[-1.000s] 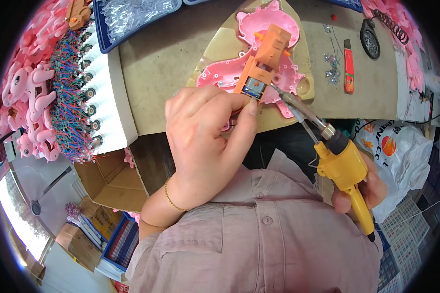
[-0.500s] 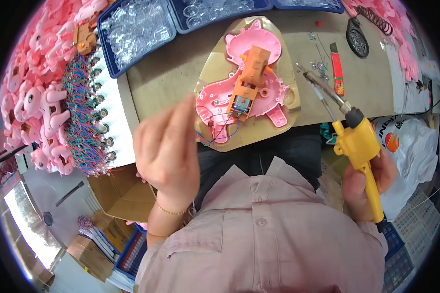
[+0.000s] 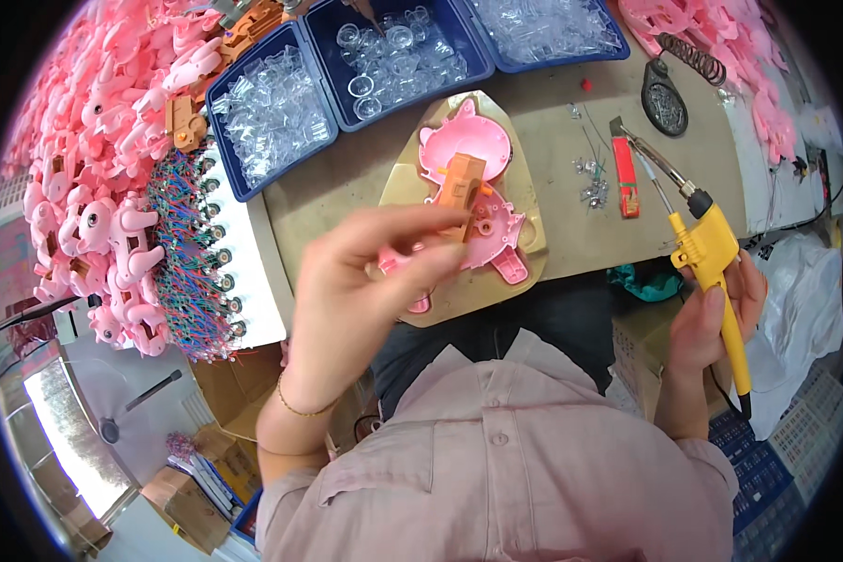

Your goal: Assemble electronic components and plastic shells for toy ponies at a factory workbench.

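My left hand reaches over a pink animal-shaped toy shell half, thumb and index finger closed about an orange gearbox that lies in the shell. The hand hides the gearbox's lower end and part of the shell. Under the shell lies a tan shaped holder at the table's front edge. In my right hand is a yellow soldering gun, fingers wrapped round its handle. Its metal tip points up and left, over a red utility knife.
Blue bins of clear plastic parts line the back. At left are a heap of pink toy parts and bundled wires with motors. A coiled iron stand and small metal bits lie at right.
My left hand has moved right and down onto the gearbox. The soldering gun stays in my right hand, its tip now by the knife. The view has shifted, showing more of the bins.
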`<state>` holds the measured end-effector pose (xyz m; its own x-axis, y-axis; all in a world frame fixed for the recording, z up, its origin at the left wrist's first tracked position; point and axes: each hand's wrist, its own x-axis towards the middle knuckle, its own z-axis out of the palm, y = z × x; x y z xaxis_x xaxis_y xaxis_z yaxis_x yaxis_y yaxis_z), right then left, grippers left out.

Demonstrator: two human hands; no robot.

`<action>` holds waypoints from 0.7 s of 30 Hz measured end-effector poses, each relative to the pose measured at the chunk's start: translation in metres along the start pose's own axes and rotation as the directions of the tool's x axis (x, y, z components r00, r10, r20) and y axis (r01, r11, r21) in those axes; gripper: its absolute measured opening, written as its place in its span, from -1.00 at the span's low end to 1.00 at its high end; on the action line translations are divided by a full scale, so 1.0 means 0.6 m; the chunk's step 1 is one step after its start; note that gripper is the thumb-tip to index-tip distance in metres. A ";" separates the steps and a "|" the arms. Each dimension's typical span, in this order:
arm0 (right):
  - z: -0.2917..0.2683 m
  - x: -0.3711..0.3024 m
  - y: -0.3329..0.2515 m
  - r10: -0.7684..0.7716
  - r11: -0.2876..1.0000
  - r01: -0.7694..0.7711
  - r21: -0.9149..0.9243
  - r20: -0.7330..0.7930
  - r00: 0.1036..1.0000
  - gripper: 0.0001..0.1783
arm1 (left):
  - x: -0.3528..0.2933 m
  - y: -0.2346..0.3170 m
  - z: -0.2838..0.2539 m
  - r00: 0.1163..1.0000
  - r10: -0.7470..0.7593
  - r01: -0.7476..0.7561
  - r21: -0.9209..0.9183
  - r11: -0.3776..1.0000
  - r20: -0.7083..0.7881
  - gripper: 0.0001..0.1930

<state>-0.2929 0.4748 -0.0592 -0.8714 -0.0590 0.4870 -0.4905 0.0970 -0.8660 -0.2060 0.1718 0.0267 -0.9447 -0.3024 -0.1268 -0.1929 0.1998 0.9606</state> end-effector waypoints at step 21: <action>0.058 0.010 -0.031 0.011 1.000 -0.013 0.007 0.278 0.961 -0.40 | -0.012 -0.073 0.028 0.940 0.298 -0.176 0.509 0.842 -0.167 -0.90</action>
<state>-0.2887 0.4382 -0.0441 -0.8413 -0.3314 0.4272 -0.4790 0.0905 -0.8731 -0.1951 0.1808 -0.0186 -0.9009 -0.3806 0.2086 -0.1308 0.6964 0.7056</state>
